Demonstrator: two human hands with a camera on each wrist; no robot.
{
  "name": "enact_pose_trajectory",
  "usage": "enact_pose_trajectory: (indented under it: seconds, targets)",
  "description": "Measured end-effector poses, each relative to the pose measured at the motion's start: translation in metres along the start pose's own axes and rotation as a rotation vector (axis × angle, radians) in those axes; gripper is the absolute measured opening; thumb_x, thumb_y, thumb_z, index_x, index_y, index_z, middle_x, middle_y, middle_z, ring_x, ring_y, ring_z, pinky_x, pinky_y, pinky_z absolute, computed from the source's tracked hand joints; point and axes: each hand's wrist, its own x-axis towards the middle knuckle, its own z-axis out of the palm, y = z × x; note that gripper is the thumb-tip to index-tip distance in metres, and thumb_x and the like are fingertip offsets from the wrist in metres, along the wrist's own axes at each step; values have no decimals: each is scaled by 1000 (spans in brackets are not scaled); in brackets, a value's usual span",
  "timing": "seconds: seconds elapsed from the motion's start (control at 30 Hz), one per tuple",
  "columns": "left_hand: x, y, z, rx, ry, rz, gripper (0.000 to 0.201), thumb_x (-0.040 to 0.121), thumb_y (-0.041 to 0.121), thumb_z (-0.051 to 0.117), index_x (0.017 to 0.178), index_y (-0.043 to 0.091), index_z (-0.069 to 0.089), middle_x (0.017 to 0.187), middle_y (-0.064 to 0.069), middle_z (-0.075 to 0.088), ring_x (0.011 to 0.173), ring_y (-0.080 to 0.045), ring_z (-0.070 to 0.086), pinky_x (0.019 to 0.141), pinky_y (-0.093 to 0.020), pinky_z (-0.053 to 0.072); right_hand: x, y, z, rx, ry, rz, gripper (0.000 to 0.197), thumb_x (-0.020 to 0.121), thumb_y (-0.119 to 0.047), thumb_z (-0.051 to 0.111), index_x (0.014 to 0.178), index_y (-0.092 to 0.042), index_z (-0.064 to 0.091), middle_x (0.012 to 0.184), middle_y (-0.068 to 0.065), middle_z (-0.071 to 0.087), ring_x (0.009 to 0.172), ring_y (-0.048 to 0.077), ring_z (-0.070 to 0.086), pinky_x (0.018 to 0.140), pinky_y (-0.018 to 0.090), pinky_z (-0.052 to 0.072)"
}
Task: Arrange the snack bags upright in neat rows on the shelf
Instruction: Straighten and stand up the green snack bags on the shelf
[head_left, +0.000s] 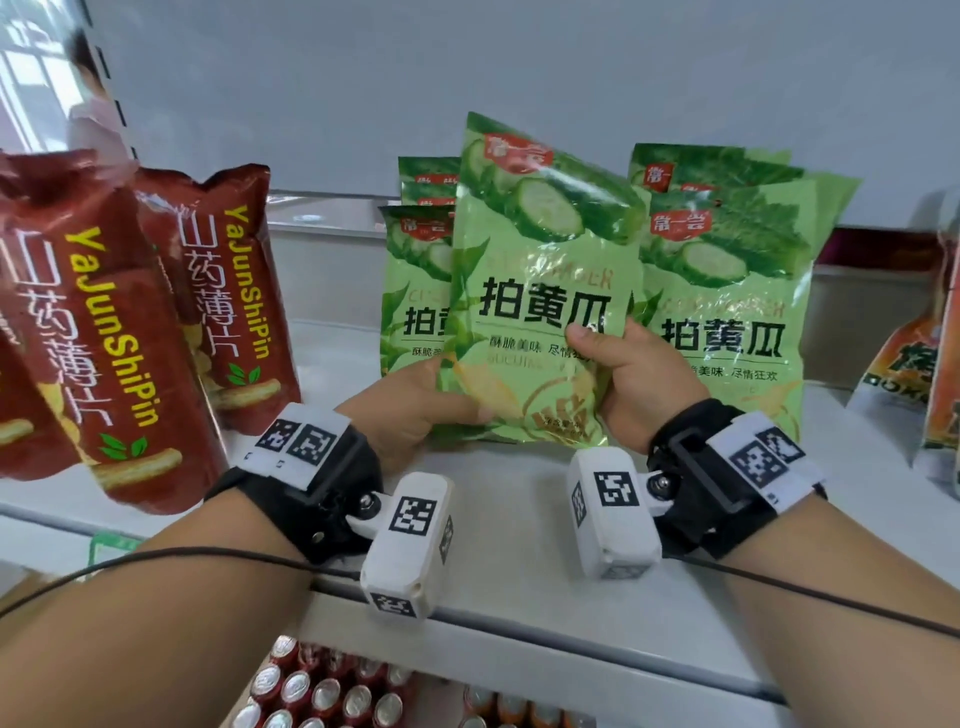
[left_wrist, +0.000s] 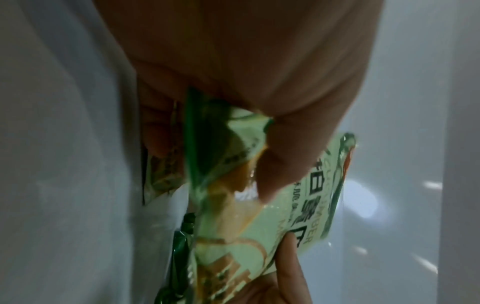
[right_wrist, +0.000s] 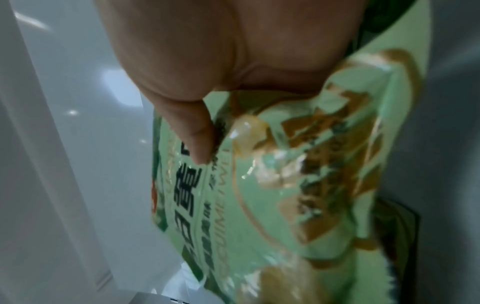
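Fingers (head_left: 587, 332) of both hands around green bag (head_left: 540, 270)

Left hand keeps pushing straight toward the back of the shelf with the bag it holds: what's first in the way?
Likely the left row of green bags, standing directly behind the left hand and the held green bag; depth is unclear.
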Motion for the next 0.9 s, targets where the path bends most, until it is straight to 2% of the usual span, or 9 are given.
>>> enact_pose_trajectory:
  seconds: [0.03,0.1,0.23,0.3,0.4,0.63,0.73,0.8,0.9]
  targets:
    - [0,4,3,-26,21,14,61,57,16,81,113,3,58,99,-11,73,95,-28,68,83,-35,56,-1,0,-1,-16,-13,19,16,87,-2,57,99,-12,60,99,14,70,91,33,66,84,49,53]
    - [0,12,9,-121,85,54,46,68,29,68,108,7,62,100,-9,74,97,-27,67,82,-38,56,-2,2,-1,-41,-49,62,20,85,-2,58,105,-7,60,105,19,68,96,36,64,85,50,53]
    - [2,27,15,-258,201,104,36,86,34,53,109,10,64,104,-11,73,97,-26,69,79,-40,58,-2,1,3,8,-44,29,32,88,-9,56,119,0,55,115,18,65,102,30,63,87,44,53]
    - [2,31,18,-247,257,96,33,95,33,47,111,9,64,106,-13,72,98,-28,69,81,-43,57,-1,-2,1,30,-35,-30,22,91,-11,54,111,-3,59,104,10,70,95,22,66,83,38,55]
    - [-2,40,23,-267,285,115,29,96,30,48,103,8,66,99,-13,74,90,-27,71,69,-39,59,-2,-7,-2,26,-54,-91,14,93,-10,51,90,-11,65,84,2,73,78,15,69,71,33,56]
    - [-14,56,35,-273,306,146,23,96,26,49,101,8,62,89,-13,74,78,-27,73,59,-38,58,-3,-14,0,92,-76,-148,14,94,-11,51,90,-10,64,82,2,73,76,14,69,69,29,56]
    - [-19,64,39,-270,294,168,31,91,34,54,105,9,65,100,-14,73,89,-28,72,64,-37,58,-4,-16,1,110,-92,-146,15,93,-10,51,88,-10,65,84,6,72,78,18,69,73,33,57]
    - [-20,74,40,-273,323,227,31,87,34,57,104,10,66,100,-13,73,91,-28,71,67,-36,58,-6,-17,2,93,-104,-147,14,92,-9,52,87,-9,65,84,7,72,78,19,68,75,34,56]
    - [-20,90,43,-219,404,261,35,93,40,52,90,12,73,97,-12,74,92,-27,71,73,-37,58,-8,-18,3,106,-124,-149,13,91,-8,54,84,-10,64,78,3,73,72,15,69,67,29,57]
